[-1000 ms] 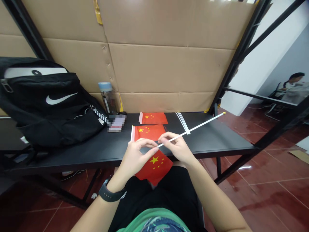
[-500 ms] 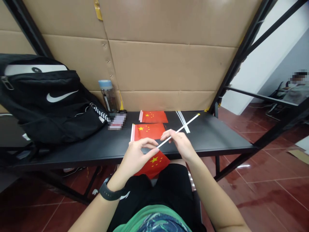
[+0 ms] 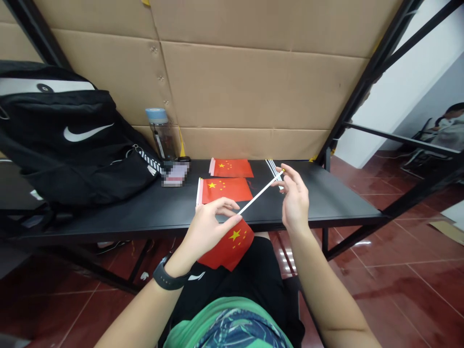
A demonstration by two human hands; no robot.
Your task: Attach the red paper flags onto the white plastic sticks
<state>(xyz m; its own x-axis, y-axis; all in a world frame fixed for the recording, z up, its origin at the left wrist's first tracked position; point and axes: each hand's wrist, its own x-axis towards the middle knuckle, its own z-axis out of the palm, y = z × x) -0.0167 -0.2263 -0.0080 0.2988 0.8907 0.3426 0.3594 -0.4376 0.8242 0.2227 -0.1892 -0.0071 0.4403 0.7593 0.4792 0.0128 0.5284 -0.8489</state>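
**Small Chinese flag (image 3: pixel 228 245) on a white stick (image 3: pixel 259 193), both hands on the job**

POV from a head cam, looking down over my lap. L hand (image 3: pixel 208 232) is closed on the flag end of the stick, w/ the cloth hanging down toward the black shorts (image 3: pixel 232 270), just past the front edge of the black table (image 3: pixel 319 203). Stick runs up and to the right, gold-ish tip at the far end. R hand (image 3: pixel 295 198) is up by that tip, thumb and fingers spread around it. Can't tell if it's actually gripping or just next to it, hands are well apart tho.

On the table: 2 more flags lying flat, one (image 3: pixel 231 167) at the back and one (image 3: pixel 224 190) in front of it, both w/ sticks along their left edges. Bundle of white sticks (image 3: pixel 273 171) sits at the back, right by the R hand's fingers. Further left there's a water bottle (image 3: pixel 161 135) w/ a blue lid, a pixelated blurry item (image 3: pixel 176 174), and a black Nike backpack (image 3: pixel 72 130). Black smartwatch (image 3: pixel 168 279) on the L wrist. Cardboard sheets (image 3: pixel 253 87) line the back, red tile floor (image 3: pixel 391 280) below, another person (image 3: pixel 449 128) sitting far off to the right.
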